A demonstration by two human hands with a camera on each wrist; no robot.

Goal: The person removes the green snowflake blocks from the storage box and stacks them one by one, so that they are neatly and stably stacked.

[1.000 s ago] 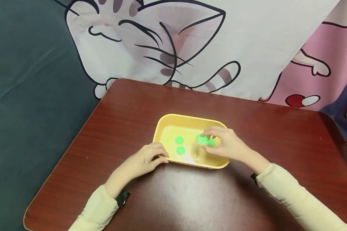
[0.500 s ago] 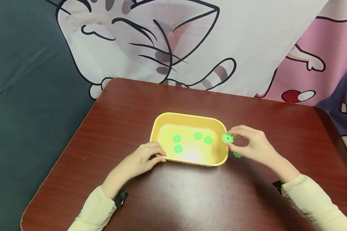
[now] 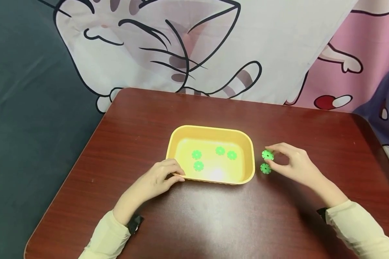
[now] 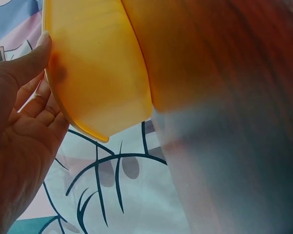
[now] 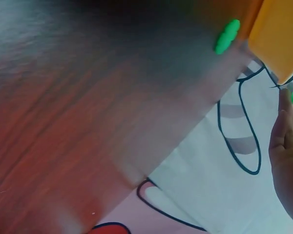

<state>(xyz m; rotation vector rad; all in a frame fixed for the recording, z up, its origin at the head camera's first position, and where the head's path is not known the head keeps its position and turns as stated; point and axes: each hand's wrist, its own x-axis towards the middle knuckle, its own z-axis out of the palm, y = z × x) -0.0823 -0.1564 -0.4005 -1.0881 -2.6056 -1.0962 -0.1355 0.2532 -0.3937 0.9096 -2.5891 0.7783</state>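
My left hand (image 3: 157,180) grips the near-left rim of a yellow plastic bin (image 3: 210,133). The left wrist view shows the thumb (image 4: 38,56) on one side of the rim, with the other fingers behind the wall. Between thumb and fingertips, my right hand (image 3: 295,163) pinches a green notched plastic disc (image 3: 264,155), just right of the bin. Flat on the table below it lies a second green disc (image 3: 263,168), also seen in the right wrist view (image 5: 227,36). Several like discs (image 3: 199,166) lie spread on the bin's floor.
The bin stands mid-way on a dark red wooden table (image 3: 214,219) with rounded corners. Behind the far edge hangs a cloth (image 3: 278,46) printed with a cartoon cat. Dark green fabric (image 3: 35,108) is at the left.
The right hand has lifted a green disc out of the bin and carried it right, over the table near the other disc. The left hand stays on the rim.
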